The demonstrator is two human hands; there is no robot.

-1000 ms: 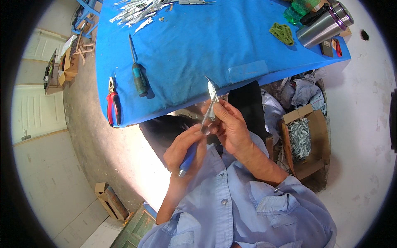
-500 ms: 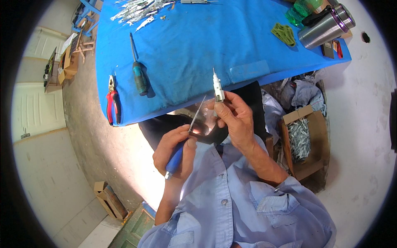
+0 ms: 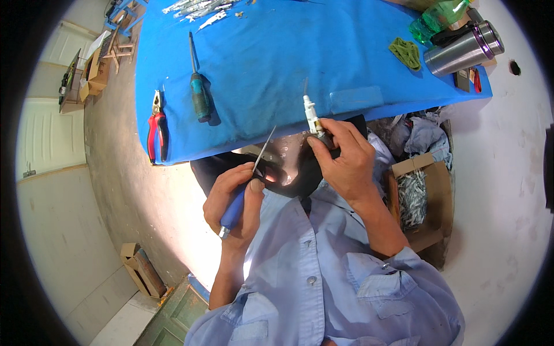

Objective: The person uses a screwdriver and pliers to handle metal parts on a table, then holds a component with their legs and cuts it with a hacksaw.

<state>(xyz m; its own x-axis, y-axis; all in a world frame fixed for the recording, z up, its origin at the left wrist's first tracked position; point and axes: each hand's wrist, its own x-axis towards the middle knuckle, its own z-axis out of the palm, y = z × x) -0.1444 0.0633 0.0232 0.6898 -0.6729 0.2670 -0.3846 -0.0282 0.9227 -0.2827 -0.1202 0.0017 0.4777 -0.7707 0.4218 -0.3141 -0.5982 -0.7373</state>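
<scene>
My left hand [image 3: 234,199] is closed around a tool with a blue handle [image 3: 232,212] and a thin, straight metal shaft that points up toward the table edge. The exact kind of its tip is too small to make out. Between the thumb and fingers of my right hand [image 3: 346,153] is a small white plastic part [image 3: 311,115], held upright, with a thin wire or pin at its top. The tool's shaft and the white part are apart. Both hands are over my lap, close to the near edge of the blue-covered table [image 3: 259,75].
On the table lie a teal-handled screwdriver [image 3: 199,95], red-handled pliers [image 3: 156,130], a pile of white parts [image 3: 199,8], a green cloth [image 3: 405,53], a green bottle [image 3: 433,23] and a steel flask [image 3: 459,55]. A cardboard box [image 3: 437,196] full of small pieces stands at lower right.
My hands have moved apart: the left with its tool a little to the left, the right with the white part slightly to the right. The right fingers have shifted around the part.
</scene>
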